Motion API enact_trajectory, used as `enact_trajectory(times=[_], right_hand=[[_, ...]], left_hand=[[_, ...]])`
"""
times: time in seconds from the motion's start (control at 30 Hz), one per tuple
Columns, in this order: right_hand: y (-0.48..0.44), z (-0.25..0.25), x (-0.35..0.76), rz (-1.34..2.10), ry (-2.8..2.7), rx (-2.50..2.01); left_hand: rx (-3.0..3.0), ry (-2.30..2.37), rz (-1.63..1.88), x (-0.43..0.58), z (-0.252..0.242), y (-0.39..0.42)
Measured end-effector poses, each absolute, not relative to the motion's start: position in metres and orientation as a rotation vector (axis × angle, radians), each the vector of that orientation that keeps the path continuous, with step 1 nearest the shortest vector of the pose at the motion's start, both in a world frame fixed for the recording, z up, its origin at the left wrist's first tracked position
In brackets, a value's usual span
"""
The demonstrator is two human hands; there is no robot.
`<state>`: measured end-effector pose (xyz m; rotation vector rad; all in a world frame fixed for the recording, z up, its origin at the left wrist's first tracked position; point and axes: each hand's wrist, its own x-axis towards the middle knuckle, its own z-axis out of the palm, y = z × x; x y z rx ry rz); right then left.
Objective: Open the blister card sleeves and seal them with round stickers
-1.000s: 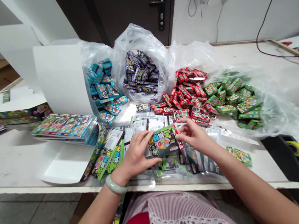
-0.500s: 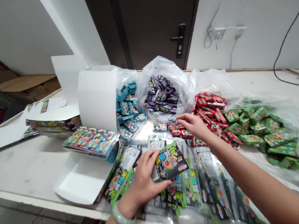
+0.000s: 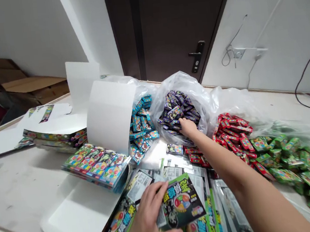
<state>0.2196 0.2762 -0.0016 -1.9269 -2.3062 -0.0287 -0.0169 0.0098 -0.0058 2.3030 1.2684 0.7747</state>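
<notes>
The left hand (image 3: 148, 223) lies open on a green and black candy packet (image 3: 182, 201), its fingers spread over the packet's left side and its thumb near the lower edge, seemingly pressing it down rather than gripping it. The packet sits on a loose pile of similar packets (image 3: 122, 222) at the front of the bench (image 3: 20, 181). The right hand (image 3: 188, 127) reaches forward into a clear plastic bag (image 3: 197, 96) of small purple boxes (image 3: 176, 108). Its fingers are buried among the boxes, so it is hard to tell whether they have hold of one. Blue boxes (image 3: 142, 128) sit just left of the bag, beside a curved white card sheet (image 3: 110, 117) and a fanned stack of colourful packs (image 3: 96, 166). Red boxes (image 3: 233, 133) lie just to the right, with green boxes (image 3: 287, 161) beyond them. A dark door (image 3: 168, 29) stands behind the bench.
</notes>
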Motion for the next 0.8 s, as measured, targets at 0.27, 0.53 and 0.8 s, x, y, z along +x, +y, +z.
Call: enact_trajectory(times=[0.27, 0.53, 0.8], right_hand=[[0.205, -0.009, 0.231, -0.054, -2.549, -1.415], [0.171, -0.027, 0.238, -0.094, -2.445, -1.242], [0.138, -0.009, 0.253, -0.004, -2.226, -1.100]], left_hand=[[2.318, 1.274, 0.809, -0.019, -0.006, 0.008], [2.363, 1.262, 0.804, -0.016, 0.000, -0.004], [2.346, 1.325, 0.847, -0.025, 0.006, -0.012]])
